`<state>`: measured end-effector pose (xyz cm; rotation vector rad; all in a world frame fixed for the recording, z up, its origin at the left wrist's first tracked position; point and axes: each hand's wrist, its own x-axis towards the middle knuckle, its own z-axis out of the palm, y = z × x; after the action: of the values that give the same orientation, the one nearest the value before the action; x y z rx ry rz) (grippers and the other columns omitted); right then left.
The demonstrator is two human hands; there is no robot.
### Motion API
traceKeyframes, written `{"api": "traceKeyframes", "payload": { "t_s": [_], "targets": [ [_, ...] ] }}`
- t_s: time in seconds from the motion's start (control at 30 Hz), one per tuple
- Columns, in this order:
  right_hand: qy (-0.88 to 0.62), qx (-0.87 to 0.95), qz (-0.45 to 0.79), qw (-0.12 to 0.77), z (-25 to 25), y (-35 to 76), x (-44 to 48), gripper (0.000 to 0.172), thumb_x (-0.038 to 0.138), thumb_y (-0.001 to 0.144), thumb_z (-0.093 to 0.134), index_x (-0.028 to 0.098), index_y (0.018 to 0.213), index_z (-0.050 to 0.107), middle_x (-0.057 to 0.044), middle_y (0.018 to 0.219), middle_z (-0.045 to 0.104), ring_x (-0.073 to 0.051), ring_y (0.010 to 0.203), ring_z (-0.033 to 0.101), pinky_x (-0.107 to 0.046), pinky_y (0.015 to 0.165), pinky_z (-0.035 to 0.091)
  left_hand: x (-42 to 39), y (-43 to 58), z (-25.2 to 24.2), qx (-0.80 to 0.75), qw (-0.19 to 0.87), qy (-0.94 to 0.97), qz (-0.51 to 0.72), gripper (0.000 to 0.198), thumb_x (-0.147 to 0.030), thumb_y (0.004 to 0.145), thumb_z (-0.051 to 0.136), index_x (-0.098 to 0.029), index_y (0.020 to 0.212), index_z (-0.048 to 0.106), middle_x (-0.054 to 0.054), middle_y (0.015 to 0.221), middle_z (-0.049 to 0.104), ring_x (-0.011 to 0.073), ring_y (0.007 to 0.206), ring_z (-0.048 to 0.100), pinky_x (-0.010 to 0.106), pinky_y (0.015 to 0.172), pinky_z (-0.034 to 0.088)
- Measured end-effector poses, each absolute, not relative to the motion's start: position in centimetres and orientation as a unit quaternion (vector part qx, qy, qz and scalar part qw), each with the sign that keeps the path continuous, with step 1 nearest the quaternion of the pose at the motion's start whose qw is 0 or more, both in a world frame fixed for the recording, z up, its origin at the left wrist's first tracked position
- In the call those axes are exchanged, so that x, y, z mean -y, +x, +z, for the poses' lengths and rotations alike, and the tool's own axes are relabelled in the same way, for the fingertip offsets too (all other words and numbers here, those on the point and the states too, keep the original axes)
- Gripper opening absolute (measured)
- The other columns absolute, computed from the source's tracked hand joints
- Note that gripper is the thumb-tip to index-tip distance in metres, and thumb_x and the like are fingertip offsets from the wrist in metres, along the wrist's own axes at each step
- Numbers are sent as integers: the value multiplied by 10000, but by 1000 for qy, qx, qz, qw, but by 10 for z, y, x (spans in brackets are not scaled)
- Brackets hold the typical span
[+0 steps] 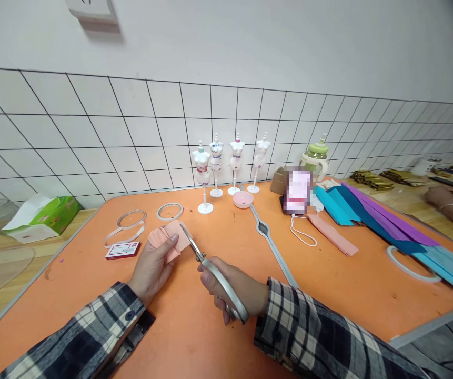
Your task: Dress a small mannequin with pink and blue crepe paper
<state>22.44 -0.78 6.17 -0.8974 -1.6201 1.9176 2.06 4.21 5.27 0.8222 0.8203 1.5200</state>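
Note:
My left hand (153,266) pinches a small folded piece of pink crepe paper (165,235) just above the orange table (194,337). My right hand (236,289) grips the handles of metal scissors (206,263). The blades point up and to the left, and their tip touches the right edge of the pink paper. Both arms wear plaid sleeves.
Several small white mannequin stands (226,163) and a pink bowl (243,199) stand at the back. Tape rings (170,211) and a red card (122,250) lie to the left. Blue, purple and pink paper sheets (372,216) lie to the right. Another person's hand (447,200) rests at far right.

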Motion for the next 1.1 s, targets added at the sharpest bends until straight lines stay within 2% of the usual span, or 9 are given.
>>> {"api": "traceKeyframes", "payload": {
  "t_s": [0.17,0.37,0.53,0.67,0.87,1.1],
  "targets": [
    [-346,592,687,241,66,224,9,613,744,817,525,233,1141,429,80,706,390,-50,461,440,-181,335,463,-43,19,50,-361,576,359,640,310,-179,769,784,-169,1062,685,56,1038,728,153,957,671,216,879,547],
    [-377,624,648,220,61,226,9,567,709,872,487,240,1184,436,97,587,434,-69,382,445,-182,342,417,-42,20,50,-344,582,360,643,239,-203,783,777,-167,1006,697,48,989,742,150,905,689,211,831,560],
    [-399,647,609,225,66,225,9,517,646,896,519,204,1159,473,82,592,437,-69,439,432,-189,430,368,-41,22,53,-350,586,346,643,220,-231,767,792,-157,954,701,50,935,756,168,847,706,233,785,577],
    [-407,659,595,218,68,225,8,505,647,901,508,210,1150,464,80,614,430,-70,461,415,-194,452,361,-41,21,52,-352,590,342,641,246,-237,778,782,-152,991,693,60,971,752,177,868,706,263,808,578],
    [-387,655,614,213,67,226,7,553,711,888,453,224,1147,429,94,592,406,-53,419,395,-166,396,362,-43,17,47,-354,591,339,641,191,-225,783,779,-152,940,699,46,938,749,149,855,701,216,803,569],
    [-351,625,669,200,64,227,8,572,738,871,436,249,1165,395,94,656,397,-49,437,433,-139,350,403,-43,18,49,-363,590,328,642,230,-196,780,772,-154,995,704,55,976,749,154,880,704,208,812,570]
  ]
}}
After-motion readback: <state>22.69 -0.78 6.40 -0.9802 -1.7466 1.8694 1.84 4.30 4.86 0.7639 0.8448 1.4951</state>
